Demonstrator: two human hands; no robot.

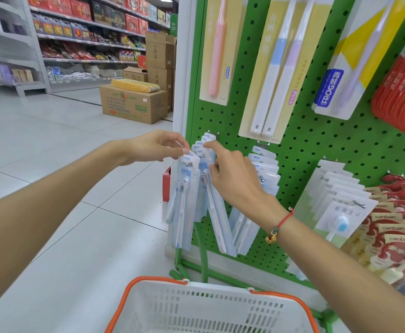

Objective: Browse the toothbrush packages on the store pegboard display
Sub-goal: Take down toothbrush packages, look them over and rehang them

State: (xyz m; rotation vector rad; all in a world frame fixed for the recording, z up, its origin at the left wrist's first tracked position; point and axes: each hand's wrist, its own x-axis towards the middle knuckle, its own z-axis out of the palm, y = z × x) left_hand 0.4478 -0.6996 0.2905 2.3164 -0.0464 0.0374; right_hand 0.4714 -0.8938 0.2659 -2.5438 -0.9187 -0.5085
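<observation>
I am pinching the top of the front toothbrush package (184, 188) with my left hand (158, 146), fingers curled narrow around its header at the left edge of the green pegboard (300, 150). My right hand (232, 179) is gripping the packages just behind it on the same hook, index finger stretched to their tops, above the white basket (211, 306).

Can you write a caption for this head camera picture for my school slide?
Both hands, left and right, leaf through pale blue toothbrush packages on a green pegboard.
</observation>
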